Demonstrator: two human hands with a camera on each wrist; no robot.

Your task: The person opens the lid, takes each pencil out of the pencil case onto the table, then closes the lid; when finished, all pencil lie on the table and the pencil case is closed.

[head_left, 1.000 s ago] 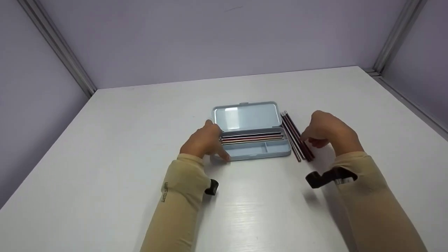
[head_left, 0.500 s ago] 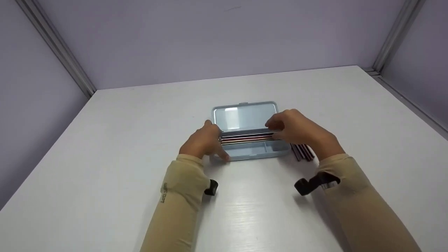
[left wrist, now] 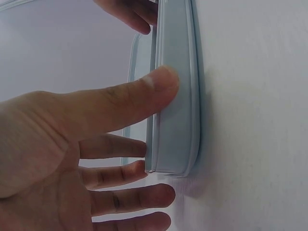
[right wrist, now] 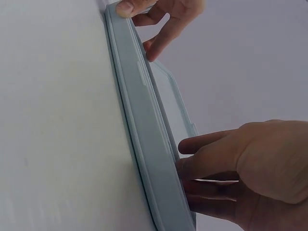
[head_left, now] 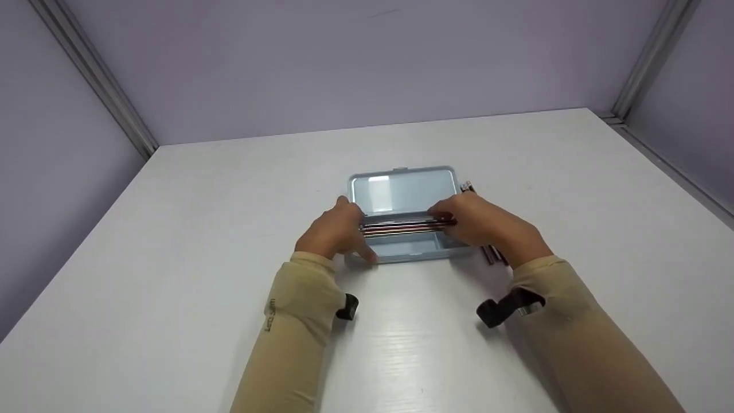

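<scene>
A light blue pencil case [head_left: 410,248] lies open in the middle of the white table, its lid [head_left: 401,192] flat behind it. Several dark and red pencils [head_left: 395,228] lie in its long back compartment. My left hand [head_left: 335,232] rests at the case's left end; in the left wrist view its thumb [left wrist: 120,101] presses the front wall [left wrist: 175,96] with the fingers straight. My right hand [head_left: 481,223] reaches over the right end of the case [right wrist: 144,120], fingertips pinching a pencil down among the others. The right wrist view hides the pencil.
A few loose pencils [head_left: 496,255] lie on the table just right of the case, mostly covered by my right hand. Purple walls with metal corner posts [head_left: 92,74] close in the table on three sides. Black camera mounts [head_left: 499,310] sit on both wrists.
My right hand left the loose pencils beside the case, swung left with a pencil and lowered it into the back compartment. The left hand and the case stayed put.
</scene>
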